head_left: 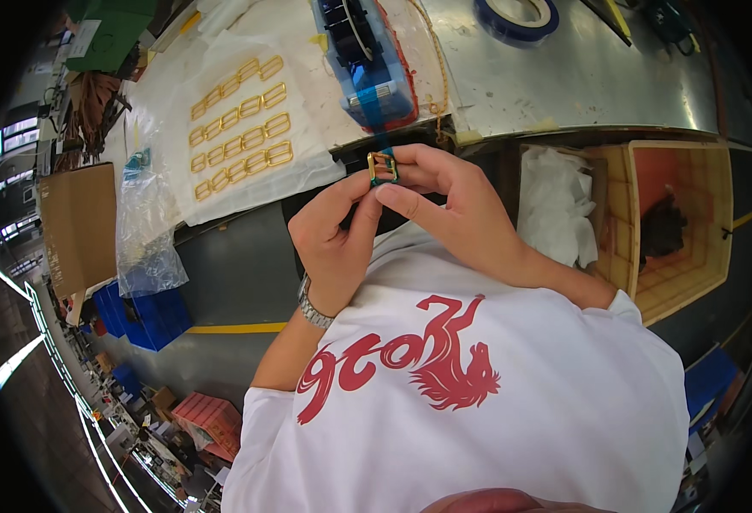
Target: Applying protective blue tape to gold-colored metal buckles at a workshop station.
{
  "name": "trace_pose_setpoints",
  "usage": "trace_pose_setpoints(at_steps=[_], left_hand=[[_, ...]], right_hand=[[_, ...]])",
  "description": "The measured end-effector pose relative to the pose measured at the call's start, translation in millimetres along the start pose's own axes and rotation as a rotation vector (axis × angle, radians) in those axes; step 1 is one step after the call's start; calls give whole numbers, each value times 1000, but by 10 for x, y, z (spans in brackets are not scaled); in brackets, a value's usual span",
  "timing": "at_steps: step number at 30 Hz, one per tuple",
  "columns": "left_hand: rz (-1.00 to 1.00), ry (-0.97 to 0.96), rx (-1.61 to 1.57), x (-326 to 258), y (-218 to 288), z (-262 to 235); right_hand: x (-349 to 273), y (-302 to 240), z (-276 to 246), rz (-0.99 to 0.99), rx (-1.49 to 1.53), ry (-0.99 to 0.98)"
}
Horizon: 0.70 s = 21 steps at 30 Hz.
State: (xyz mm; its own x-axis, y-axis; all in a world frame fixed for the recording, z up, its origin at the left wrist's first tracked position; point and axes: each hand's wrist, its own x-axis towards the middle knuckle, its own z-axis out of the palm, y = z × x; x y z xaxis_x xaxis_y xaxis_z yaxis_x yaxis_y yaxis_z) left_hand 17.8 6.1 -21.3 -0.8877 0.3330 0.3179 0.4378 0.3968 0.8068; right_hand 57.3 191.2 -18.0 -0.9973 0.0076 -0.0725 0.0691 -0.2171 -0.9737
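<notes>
Between the fingertips of both hands is a small gold rectangular buckle [383,168], with blue-green film tape around part of its frame. My left hand [337,229] pinches it from the left, and my right hand [455,198] grips it from the right with thumb and fingers. A strip of blue tape [378,115] hangs off the front of a light-blue tape dispenser [402,101], just beyond the hands. Whether that strip joins the tape on the buckle is hard to see. Several more gold buckles [241,145] lie in rows on a white sheet [303,141] to the left.
A large roll of blue tape [517,19] lies on the metal tabletop [581,85] at the far right. Below the table edge, a wooden crate [688,286] stands beside white plastic wrapping [556,205]. At left are a cardboard box [76,222], clear plastic bag [147,227] and blue bin [158,318].
</notes>
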Motion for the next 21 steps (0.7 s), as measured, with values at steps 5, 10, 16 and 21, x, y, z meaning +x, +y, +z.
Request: trace_pose_setpoints(at_steps=[5,10,16,21], left_hand=[[-119,-62,-20,154,102,-75],[-329,-213,-300,386,175,-135],[-495,-395,-425,738,206,-293],[-659,-576,-421,990,134,-377]], right_hand=[[-29,-47,-17,25,6,-30],[-35,-32,-31,32,5,-48],[-15,51,-4,-63,-20,-30],[11,4,-52,7,-21,-65]])
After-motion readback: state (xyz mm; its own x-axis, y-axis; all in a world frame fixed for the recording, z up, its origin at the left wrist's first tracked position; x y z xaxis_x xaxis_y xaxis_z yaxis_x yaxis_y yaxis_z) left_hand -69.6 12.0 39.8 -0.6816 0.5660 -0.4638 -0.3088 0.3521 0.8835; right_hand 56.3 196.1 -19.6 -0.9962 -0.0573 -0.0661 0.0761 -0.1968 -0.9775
